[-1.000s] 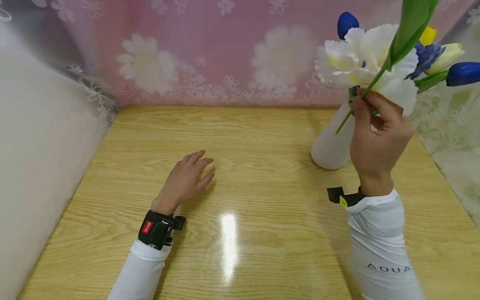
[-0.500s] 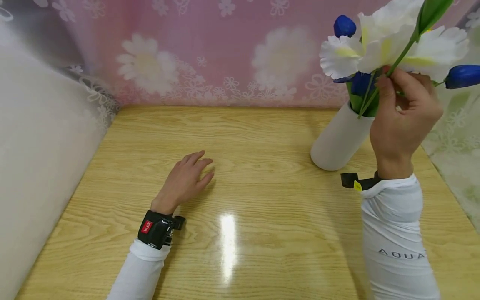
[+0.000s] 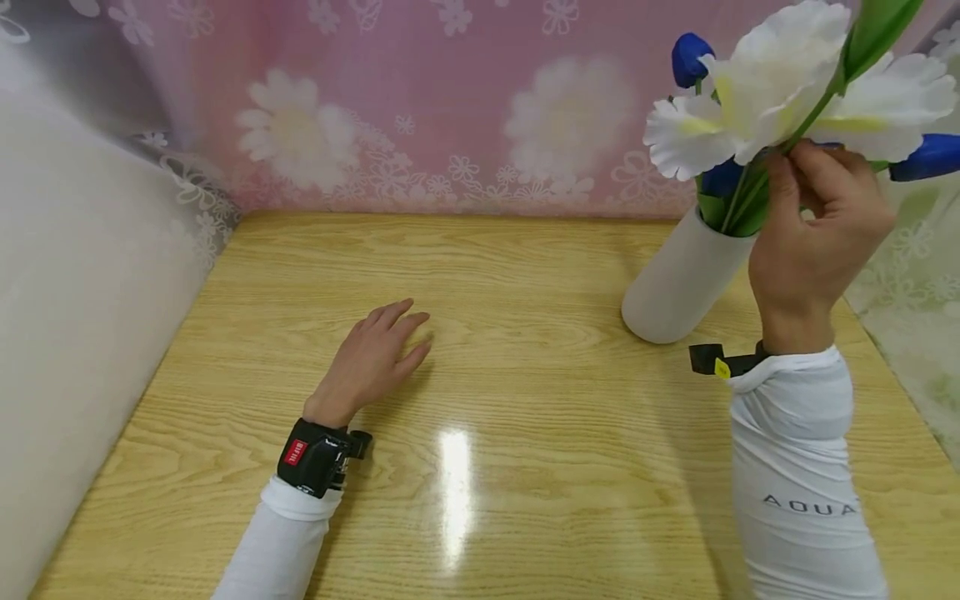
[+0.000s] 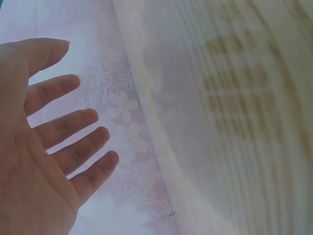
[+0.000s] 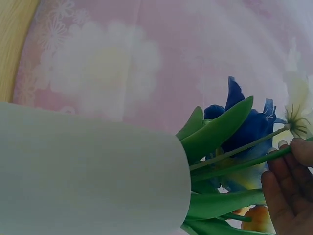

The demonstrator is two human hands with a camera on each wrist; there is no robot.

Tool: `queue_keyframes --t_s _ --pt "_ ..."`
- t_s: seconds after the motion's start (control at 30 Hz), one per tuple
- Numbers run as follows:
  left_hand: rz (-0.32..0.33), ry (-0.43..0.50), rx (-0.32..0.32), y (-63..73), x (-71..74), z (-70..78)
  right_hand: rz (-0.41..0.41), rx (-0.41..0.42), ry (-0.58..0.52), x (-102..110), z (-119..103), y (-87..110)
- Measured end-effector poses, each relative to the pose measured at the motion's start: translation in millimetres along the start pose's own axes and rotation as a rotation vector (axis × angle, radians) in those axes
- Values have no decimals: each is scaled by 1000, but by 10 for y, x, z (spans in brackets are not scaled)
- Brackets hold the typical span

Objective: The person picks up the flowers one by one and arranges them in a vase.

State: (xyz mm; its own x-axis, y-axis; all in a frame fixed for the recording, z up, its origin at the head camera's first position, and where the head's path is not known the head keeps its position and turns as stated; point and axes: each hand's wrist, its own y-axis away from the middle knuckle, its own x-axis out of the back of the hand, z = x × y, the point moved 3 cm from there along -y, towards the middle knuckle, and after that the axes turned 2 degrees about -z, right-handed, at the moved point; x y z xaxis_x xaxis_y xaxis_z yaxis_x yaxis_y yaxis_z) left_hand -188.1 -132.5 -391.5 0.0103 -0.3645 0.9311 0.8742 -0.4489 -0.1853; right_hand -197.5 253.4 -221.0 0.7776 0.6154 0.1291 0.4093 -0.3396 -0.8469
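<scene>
On the right side of the table stands a white vase [image 3: 682, 279] holding artificial flowers. My right hand [image 3: 821, 229] pinches a green flower stem [image 3: 813, 117] between thumb and fingers, just above the vase mouth. A green leaf [image 3: 881, 37] grows on that stem; its top lies outside the head view. In the right wrist view the pinched stem [image 5: 234, 167] runs into the vase opening, beside a second thin stem. A large white flower [image 3: 780, 79] partly hides the bunch. My left hand [image 3: 367, 358] lies over the table, palm down, fingers spread and holding nothing.
Blue tulip buds [image 3: 690, 60] stick out on both sides of the bunch. Behind the wooden table [image 3: 480, 350] hangs a pink flowered curtain [image 3: 435, 108]. A pale cloth [image 3: 82, 292] borders the left edge.
My right hand has moved right and away with the stem. The stem's lower end was in front of the vase and now goes into its mouth. The left hand has stayed put.
</scene>
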Motion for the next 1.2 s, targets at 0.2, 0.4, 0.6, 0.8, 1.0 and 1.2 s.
queue_keyframes --t_s 0.2,0.4,0.6,0.8,1.0,1.2 --pt "18 14 -13 -27 -5 21 11 -24 -28 -4 47 44" --pt "24 22 -25 -50 -18 45 -3 -80 -43 10 104 118" --pt "21 22 -30 -69 -38 72 2 -95 -33 32 151 158" --pt "14 22 -31 -63 -78 76 -77 -201 134 87 261 223" --pt "7 19 -34 -61 -100 72 -208 -283 298 207 344 345" --pt "-1 23 -32 -69 -122 73 -184 -330 251 229 373 367"
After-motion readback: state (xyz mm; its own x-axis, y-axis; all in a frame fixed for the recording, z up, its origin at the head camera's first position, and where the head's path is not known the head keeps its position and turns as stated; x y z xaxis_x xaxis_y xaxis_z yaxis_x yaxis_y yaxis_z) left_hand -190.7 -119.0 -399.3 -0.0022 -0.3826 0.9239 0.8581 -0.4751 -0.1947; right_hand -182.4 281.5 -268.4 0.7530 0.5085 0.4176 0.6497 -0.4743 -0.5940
